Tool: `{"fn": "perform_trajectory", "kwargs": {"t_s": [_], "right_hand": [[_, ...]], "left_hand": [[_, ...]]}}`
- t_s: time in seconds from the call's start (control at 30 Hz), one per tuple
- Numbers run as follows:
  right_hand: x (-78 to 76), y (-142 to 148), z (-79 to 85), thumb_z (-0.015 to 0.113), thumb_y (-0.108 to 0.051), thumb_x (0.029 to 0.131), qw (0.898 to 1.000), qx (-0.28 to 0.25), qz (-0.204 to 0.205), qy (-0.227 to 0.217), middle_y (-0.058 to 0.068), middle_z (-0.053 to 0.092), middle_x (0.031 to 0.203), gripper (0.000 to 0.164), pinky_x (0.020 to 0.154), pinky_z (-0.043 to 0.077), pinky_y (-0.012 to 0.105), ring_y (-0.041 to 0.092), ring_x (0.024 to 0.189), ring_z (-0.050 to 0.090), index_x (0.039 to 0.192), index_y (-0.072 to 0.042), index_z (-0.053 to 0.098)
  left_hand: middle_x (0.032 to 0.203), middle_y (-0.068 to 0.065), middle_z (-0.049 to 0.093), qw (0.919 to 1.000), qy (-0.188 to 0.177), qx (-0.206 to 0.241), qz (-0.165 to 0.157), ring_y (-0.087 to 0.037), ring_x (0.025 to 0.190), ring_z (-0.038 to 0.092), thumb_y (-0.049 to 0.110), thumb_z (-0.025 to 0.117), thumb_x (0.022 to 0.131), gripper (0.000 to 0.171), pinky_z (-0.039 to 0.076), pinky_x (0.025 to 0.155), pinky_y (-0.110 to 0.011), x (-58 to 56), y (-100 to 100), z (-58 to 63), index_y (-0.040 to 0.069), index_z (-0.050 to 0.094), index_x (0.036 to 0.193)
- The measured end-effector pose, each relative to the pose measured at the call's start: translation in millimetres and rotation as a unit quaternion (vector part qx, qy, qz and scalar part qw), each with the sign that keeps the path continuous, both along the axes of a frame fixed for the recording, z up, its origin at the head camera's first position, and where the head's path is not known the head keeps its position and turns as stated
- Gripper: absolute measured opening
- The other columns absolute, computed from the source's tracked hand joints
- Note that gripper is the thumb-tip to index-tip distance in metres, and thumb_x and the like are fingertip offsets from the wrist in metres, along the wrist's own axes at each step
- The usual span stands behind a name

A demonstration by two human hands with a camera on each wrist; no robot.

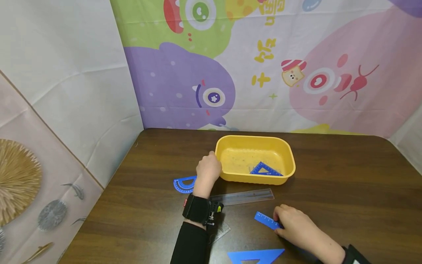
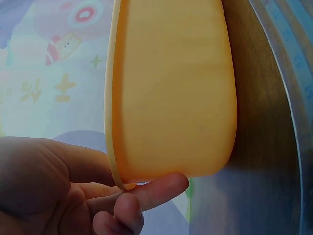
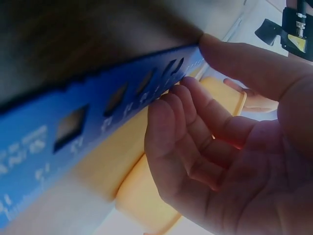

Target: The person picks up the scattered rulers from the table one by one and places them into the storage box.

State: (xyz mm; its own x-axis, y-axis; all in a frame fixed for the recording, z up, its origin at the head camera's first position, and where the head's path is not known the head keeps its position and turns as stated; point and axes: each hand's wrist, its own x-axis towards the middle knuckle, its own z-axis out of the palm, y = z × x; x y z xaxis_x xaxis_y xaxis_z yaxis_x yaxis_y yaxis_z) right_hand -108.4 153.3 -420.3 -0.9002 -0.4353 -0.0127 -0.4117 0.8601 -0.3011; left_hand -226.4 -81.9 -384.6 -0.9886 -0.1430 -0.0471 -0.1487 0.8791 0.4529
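Note:
A yellow plastic basket (image 1: 257, 179) stands near the back of the table, and a blue set square (image 1: 265, 171) lies inside it. With thumb and fingers, my left hand (image 1: 208, 172) grips the basket's left rim; the left wrist view shows that hand (image 2: 98, 186) at the basket's end wall (image 2: 171, 98). My right hand (image 1: 298, 225) pinches a blue ruler (image 1: 265, 220) by its edges, low over the table. In the right wrist view, cut-out shapes and markings run along this ruler (image 3: 98, 112), between the thumb and fingertips. Part of it is hidden under the hand in the head view.
Beside the left hand lies a blue protractor (image 1: 183, 185). A clear ruler (image 1: 247, 197) rests in front of the basket. Nearer are a clear set square (image 1: 221, 232), partly behind the left sleeve, and a larger blue set square (image 1: 255, 255). A patterned cloth (image 1: 263, 106) hangs behind the table.

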Motion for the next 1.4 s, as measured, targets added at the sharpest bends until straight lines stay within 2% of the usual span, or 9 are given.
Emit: {"fn": "perform_trajectory", "kwargs": {"t_s": [0.23,0.47,0.7,0.93,1.23,1.4], "right_hand": [[1.0,-3.9,-0.9,0.077,-0.012,0.062,1.0,0.009,-0.005,0.014,-0.005,0.047,0.067,0.023,0.049,0.04,0.027,0.011,0.058,0.048,0.07,-0.013,0.055],[2.0,-4.8,2.2,0.066,-0.006,0.061,1.0,0.007,0.006,0.015,-0.004,0.046,0.066,0.013,0.048,0.038,0.025,0.009,0.056,0.044,0.069,-0.01,0.056],[3.5,-3.5,3.8,0.063,-0.005,0.064,0.999,0.007,0.014,0.031,-0.005,0.046,0.066,0.009,0.047,0.037,0.024,0.008,0.055,0.044,0.069,-0.01,0.057],[3.7,-4.9,5.3,0.061,-0.005,0.067,0.999,0.01,0.0,0.035,-0.006,0.045,0.066,0.007,0.048,0.038,0.024,0.008,0.056,0.045,0.069,-0.01,0.058],[2.3,-2.8,-0.7,0.062,0.001,0.067,0.995,0.051,0.0,0.08,-0.003,0.044,0.062,0.016,0.042,0.036,0.028,0.011,0.051,0.046,0.067,-0.01,0.051],[1.2,-2.0,-3.0,0.064,0.003,0.066,0.995,0.055,-0.003,0.087,-0.003,0.045,0.062,0.02,0.042,0.035,0.028,0.011,0.051,0.045,0.067,-0.011,0.05]], "left_hand": [[0.091,-0.019,0.06,1.0,-0.001,0.003,0.0,-0.034,0.082,0.061,0.016,0.042,0.094,0.027,0.048,0.066,-0.043,-0.7,-0.2,-1.1,-0.001,0.052,0.112],[0.09,-0.019,0.06,1.0,-0.001,0.004,-0.002,-0.034,0.081,0.06,0.015,0.043,0.093,0.027,0.048,0.065,-0.042,0.1,-0.5,-1.3,-0.002,0.052,0.112],[0.089,-0.018,0.059,1.0,-0.005,0.0,-0.001,-0.034,0.08,0.06,0.016,0.043,0.094,0.027,0.048,0.065,-0.042,-0.1,-0.2,-0.8,-0.001,0.052,0.112],[0.088,-0.018,0.059,1.0,-0.009,0.001,0.002,-0.032,0.08,0.06,0.016,0.043,0.094,0.026,0.048,0.065,-0.041,-0.6,0.5,-0.4,-0.001,0.051,0.111],[0.088,-0.018,0.059,1.0,-0.008,-0.003,0.002,-0.033,0.08,0.06,0.016,0.043,0.094,0.026,0.048,0.065,-0.042,-0.2,0.9,-0.3,-0.001,0.052,0.11],[0.089,-0.018,0.059,1.0,-0.006,-0.002,0.001,-0.033,0.08,0.061,0.016,0.043,0.094,0.026,0.048,0.065,-0.042,0.2,0.6,0.3,-0.001,0.052,0.11]]}}
